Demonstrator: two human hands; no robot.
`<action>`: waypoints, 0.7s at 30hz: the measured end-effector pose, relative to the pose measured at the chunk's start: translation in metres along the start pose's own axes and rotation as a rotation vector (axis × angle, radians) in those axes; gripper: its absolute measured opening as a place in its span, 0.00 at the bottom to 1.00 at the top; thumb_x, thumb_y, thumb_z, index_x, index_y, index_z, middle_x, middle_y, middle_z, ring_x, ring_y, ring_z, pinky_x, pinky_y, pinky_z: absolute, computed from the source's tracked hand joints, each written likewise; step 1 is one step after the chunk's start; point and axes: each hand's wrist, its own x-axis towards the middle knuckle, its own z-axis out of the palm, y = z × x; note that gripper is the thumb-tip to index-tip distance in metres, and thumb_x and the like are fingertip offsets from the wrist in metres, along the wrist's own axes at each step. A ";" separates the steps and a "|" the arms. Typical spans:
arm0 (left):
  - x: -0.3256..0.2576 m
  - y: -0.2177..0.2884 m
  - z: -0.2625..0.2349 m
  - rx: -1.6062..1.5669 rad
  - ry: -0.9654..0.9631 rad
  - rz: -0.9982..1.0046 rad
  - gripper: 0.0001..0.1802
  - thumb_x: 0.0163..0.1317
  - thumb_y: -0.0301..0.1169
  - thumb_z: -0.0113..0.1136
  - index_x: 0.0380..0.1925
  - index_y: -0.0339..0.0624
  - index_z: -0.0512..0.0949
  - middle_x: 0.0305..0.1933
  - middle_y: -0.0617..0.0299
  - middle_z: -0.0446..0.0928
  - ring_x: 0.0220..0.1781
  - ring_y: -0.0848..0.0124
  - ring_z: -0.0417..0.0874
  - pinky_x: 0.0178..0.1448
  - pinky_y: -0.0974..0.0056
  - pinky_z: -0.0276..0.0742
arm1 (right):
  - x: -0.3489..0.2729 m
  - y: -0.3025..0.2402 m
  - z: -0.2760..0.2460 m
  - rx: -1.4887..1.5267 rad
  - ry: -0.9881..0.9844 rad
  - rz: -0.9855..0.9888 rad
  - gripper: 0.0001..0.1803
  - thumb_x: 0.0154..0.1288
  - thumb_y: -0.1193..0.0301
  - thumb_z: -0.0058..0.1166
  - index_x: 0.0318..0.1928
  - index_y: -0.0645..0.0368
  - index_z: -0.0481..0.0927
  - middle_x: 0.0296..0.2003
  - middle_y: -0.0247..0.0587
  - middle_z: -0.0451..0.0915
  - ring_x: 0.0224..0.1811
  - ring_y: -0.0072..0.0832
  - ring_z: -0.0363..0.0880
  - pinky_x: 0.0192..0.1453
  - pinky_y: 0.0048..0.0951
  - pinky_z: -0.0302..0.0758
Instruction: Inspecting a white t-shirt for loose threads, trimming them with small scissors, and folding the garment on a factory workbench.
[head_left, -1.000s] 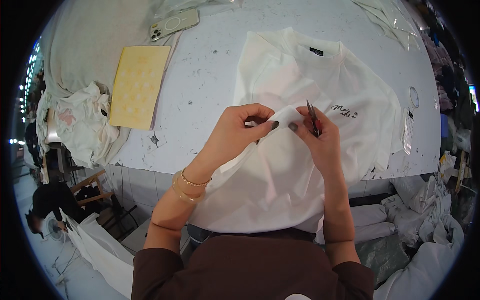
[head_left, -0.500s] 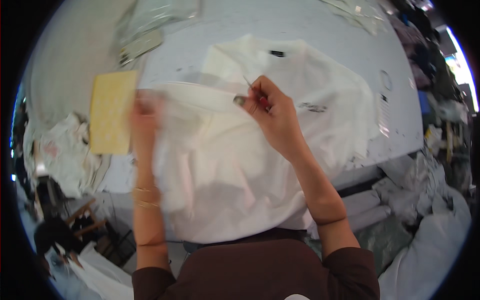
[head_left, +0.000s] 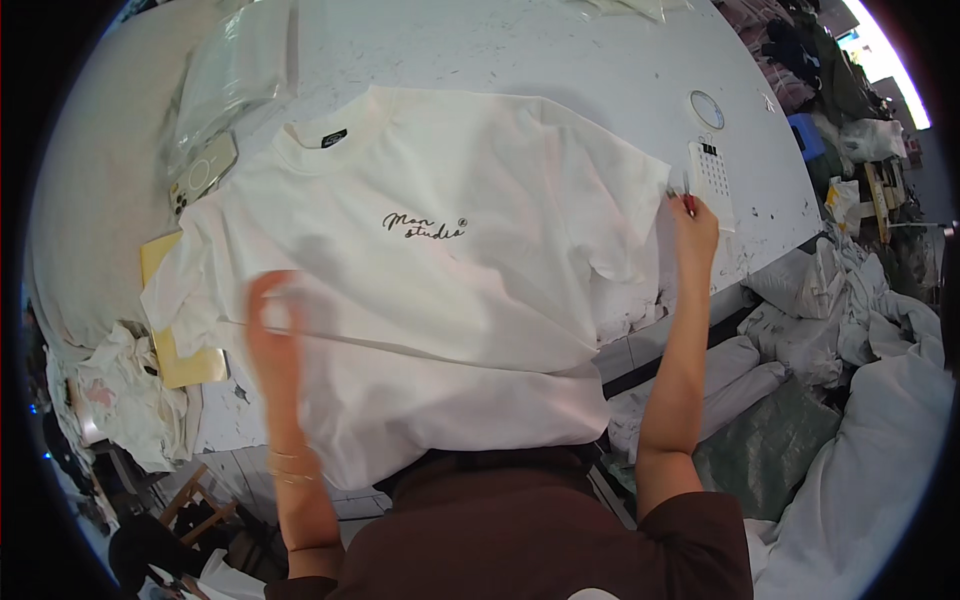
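A white T-shirt point(head_left: 500, 170) lies front up on the table, a dark printed motif on its chest and a black label inside its collar. Its lower part is folded over in a crease and hangs past the table's near edge against me. My right hand point(head_left: 695, 225) is closed round a small pointed metal tool with a red handle point(head_left: 690, 205), which looks like thread snips. Those fingertips are at the hem of the right-hand sleeve point(head_left: 640, 190). Over the shirt's left side is my left hand point(head_left: 272, 315), its fingers smeared by motion.
Beyond my right hand lie a white perforated card point(head_left: 712, 180) and a roll of tape point(head_left: 706, 110). On the left are a phone point(head_left: 205, 175), clear plastic bags point(head_left: 235, 70), a yellow sheet point(head_left: 185, 360) partly under the shirt, and crumpled white cloth point(head_left: 135, 390). Grey bundles point(head_left: 860, 450) stand right of the table.
The shirt has been spread flatter and shifted left, so its chest motif now shows whole. My right hand moved right to the sleeve hem, still with the red-handled tool. My left hand moved lower.
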 end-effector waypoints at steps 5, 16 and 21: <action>-0.051 0.119 0.100 -0.149 -0.666 0.526 0.19 0.53 0.33 0.61 0.46 0.44 0.76 0.52 0.60 0.73 0.57 0.61 0.69 0.60 0.56 0.64 | 0.020 -0.027 0.029 -0.086 0.031 0.020 0.21 0.53 0.60 0.58 0.41 0.66 0.79 0.38 0.50 0.80 0.43 0.43 0.77 0.50 0.36 0.70; -0.082 0.123 0.122 0.015 -1.148 0.662 0.22 0.55 0.40 0.59 0.48 0.43 0.74 0.49 0.66 0.76 0.55 0.69 0.69 0.57 0.61 0.61 | 0.103 -0.021 0.038 0.337 -0.281 -0.084 0.12 0.56 0.66 0.59 0.31 0.63 0.76 0.19 0.29 0.70 0.18 0.17 0.62 0.22 0.22 0.59; -0.078 0.124 0.120 -0.034 -1.130 0.646 0.19 0.55 0.37 0.59 0.47 0.44 0.75 0.47 0.66 0.76 0.53 0.69 0.70 0.54 0.61 0.62 | 0.087 -0.028 0.023 0.456 -0.437 0.047 0.10 0.57 0.68 0.58 0.27 0.59 0.73 0.17 0.23 0.65 0.14 0.12 0.57 0.18 0.19 0.52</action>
